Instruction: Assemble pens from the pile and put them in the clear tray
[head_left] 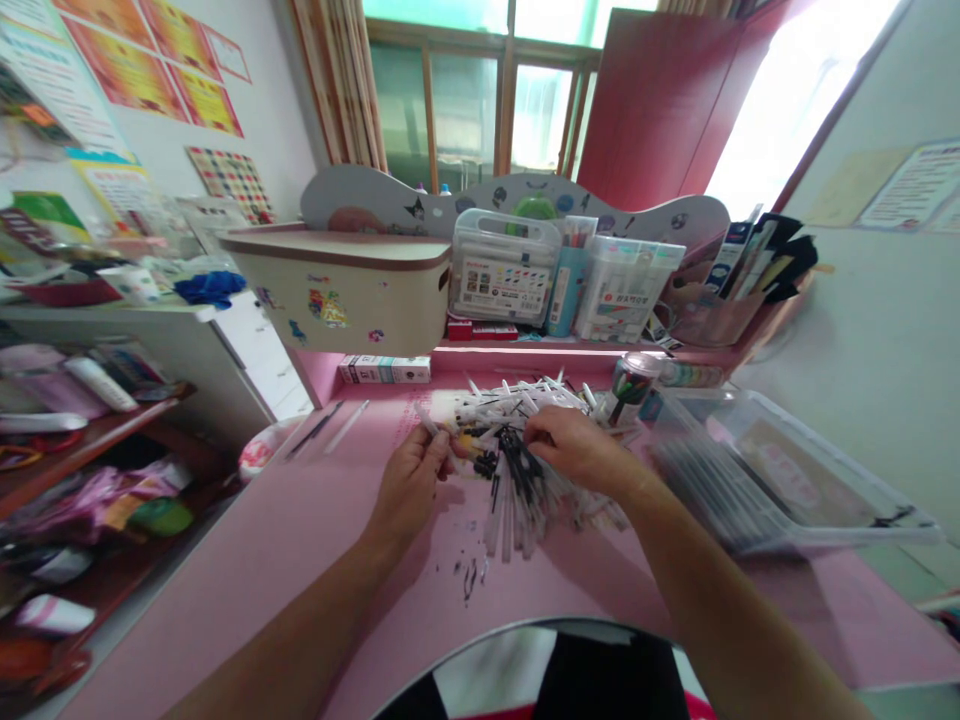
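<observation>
pink desk [225,610] runs under everything. at left, the left hand [409,487] pinches one thin white pen refill [429,422] narrowly between thumb and fingers, near its end. in the middle, a loose heap of pen refills [517,450] lies on the desk, with black specks [470,580] scattered just below it. the right hand [574,450] rests on the heap, fingers curled; whether it holds anything cannot be told. the refills look light, stiff, slick and easily bent, best taken singly by the barrel. at right sits a clear plastic tray [780,470].
</observation>
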